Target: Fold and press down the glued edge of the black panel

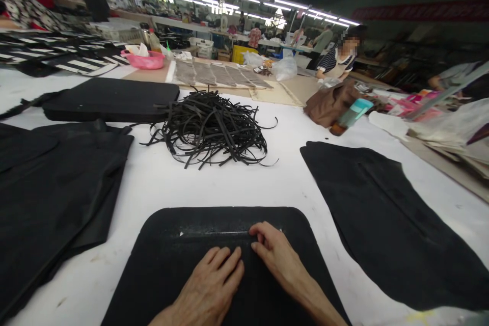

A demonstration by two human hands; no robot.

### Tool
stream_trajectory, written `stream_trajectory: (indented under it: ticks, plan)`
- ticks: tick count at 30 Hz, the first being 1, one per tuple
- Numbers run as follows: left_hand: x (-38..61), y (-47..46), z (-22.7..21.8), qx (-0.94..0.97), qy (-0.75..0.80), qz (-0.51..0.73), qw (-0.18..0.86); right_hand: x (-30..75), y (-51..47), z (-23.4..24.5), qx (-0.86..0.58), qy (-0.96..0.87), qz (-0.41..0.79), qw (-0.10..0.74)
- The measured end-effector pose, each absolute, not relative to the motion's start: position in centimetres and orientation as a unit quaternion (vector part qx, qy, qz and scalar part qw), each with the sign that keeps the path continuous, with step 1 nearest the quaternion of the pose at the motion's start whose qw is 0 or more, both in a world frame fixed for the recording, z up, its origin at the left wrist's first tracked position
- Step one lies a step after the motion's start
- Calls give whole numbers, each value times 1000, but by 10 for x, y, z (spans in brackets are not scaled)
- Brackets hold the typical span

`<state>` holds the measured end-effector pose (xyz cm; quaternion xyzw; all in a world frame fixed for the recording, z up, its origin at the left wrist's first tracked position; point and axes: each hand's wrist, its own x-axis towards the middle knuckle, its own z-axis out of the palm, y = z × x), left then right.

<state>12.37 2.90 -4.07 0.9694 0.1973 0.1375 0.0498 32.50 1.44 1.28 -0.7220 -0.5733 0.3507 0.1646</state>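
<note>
A black panel [267, 290] with rounded far corners lies flat on the white table in front of me. Across it, near the far edge, runs a shiny narrow band [214, 234] with small white marks by its ends. My left hand [214, 285] rests palm down on the panel, fingers stretched out just below the band. At the band's right part is my right hand [273, 247], its fingers curled and thumb close to the index finger. Whatever lies between those fingertips is too small to make out.
Beyond the panel sits a tangled pile of black strips [217, 130]. Stacked black panels [114, 97] are behind it. Black sheets lie at left [57, 188] and right [389, 214]. Farther back are a pink basin [145, 60], a brown bag [328, 104] and a co-worker [338, 61].
</note>
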Motion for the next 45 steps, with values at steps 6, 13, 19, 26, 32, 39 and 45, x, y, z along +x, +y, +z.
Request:
stream_trajectory:
  ticks: [6,13,19,26,32,39,45]
  plan:
    - [123,28,-28,967,216,111,75,326,13,7,-716,-573,356,180]
    - [124,26,-22,968,219,86,86,323,16,9,-716,-590,334,168]
    - [124,25,-22,968,220,76,95,318,21,11,-708,-641,267,131]
    - [125,26,-20,966,225,78,101,309,34,17,-677,-697,234,38]
    - [125,25,-19,965,230,73,106,303,40,19,-659,-716,230,-1]
    - [125,25,-16,966,227,70,107,301,44,21,-645,-727,235,-5]
    - [121,26,-18,968,217,79,96,303,47,21,-643,-729,235,-8]
